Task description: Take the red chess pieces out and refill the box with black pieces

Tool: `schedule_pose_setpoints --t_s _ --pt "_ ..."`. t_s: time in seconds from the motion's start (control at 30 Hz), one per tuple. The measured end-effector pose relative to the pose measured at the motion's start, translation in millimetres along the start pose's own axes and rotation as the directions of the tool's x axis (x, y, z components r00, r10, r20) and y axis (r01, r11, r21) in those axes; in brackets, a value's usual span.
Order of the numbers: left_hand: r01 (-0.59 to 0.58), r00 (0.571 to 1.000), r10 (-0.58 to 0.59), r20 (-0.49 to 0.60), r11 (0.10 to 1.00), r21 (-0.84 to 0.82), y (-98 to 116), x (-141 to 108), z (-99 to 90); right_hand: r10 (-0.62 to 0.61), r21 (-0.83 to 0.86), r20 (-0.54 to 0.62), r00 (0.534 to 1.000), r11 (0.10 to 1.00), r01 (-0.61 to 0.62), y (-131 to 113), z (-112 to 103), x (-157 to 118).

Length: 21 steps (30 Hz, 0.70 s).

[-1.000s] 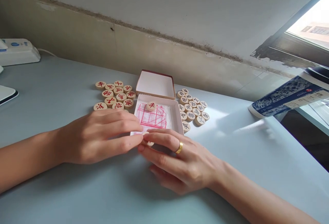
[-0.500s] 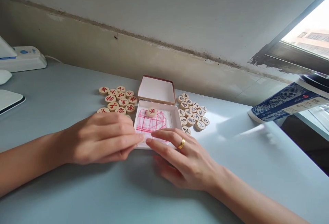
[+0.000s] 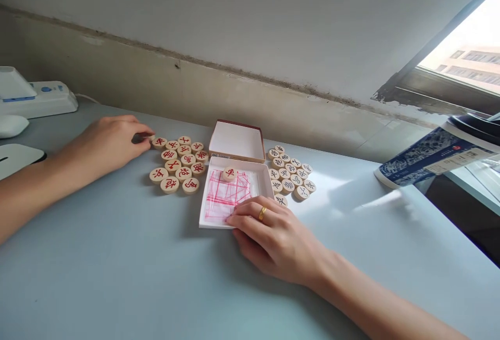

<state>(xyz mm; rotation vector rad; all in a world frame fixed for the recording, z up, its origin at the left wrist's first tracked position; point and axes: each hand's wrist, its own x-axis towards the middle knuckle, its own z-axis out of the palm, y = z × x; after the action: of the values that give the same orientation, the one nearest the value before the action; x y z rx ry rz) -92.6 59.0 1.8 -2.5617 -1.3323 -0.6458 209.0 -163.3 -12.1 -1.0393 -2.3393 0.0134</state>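
Observation:
My left hand (image 3: 115, 142) is at the left edge of a group of red-marked Chinese chess pieces (image 3: 172, 166). Its thumb and fingertips close on a pale piece (image 3: 152, 138), mostly hidden by the fingers. Over the near right part of an open white box (image 3: 202, 215) lies my right hand (image 3: 269, 236), a gold ring on one finger; its fingers grip the near rim. Inside the box is a folded sheet with red lines (image 3: 224, 197), and a single red-marked piece (image 3: 230, 174) rests on it. Black-marked pieces (image 3: 288, 186) are grouped right of the box.
Behind the box stands its lid (image 3: 237, 139), white inside. A blue patterned paper cup (image 3: 424, 155) with a black lid is at the right, near the window. White devices (image 3: 42, 98) sit at the far left. The wall (image 3: 187, 82) bounds the grey table (image 3: 136, 277).
My left hand has moved from the box's near left corner to the far left side of the red pieces. The fingers of my right hand have closed onto the box's near rim.

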Motion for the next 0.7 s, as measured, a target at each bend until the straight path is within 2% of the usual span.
schedule_pose_setpoints --t_s 0.17,0.27,0.37,0.57,0.63,0.7 --pt "0.113 0.981 -0.124 0.146 0.990 0.084 9 -2 -9.4 0.026 -0.013 0.009 1.000 1.000 -0.026 0 1 -1" --pt "0.162 0.967 -0.184 0.179 0.978 0.130 16 -3 -16.2 0.026 -0.017 0.001 1.000 1.000 -0.026 0 1 -1" --pt "0.163 0.966 -0.189 0.176 0.974 0.155 20 -8 -18.7 0.018 -0.024 -0.008 1.000 1.000 -0.019 -1 -1 0" --pt "0.001 0.989 -0.023 0.147 0.989 0.148 38 -17 -24.9 0.000 -0.042 -0.023 1.000 0.999 -0.001 0 -2 1" --pt "-0.040 0.997 0.028 0.079 0.987 0.156 50 -18 -29.2 -0.001 -0.048 -0.024 1.000 0.999 0.000 0 -1 0" --pt "-0.197 0.979 0.201 -0.022 0.975 0.100 64 -22 -32.7 0.000 -0.055 -0.025 1.000 0.998 -0.001 0 -1 0"
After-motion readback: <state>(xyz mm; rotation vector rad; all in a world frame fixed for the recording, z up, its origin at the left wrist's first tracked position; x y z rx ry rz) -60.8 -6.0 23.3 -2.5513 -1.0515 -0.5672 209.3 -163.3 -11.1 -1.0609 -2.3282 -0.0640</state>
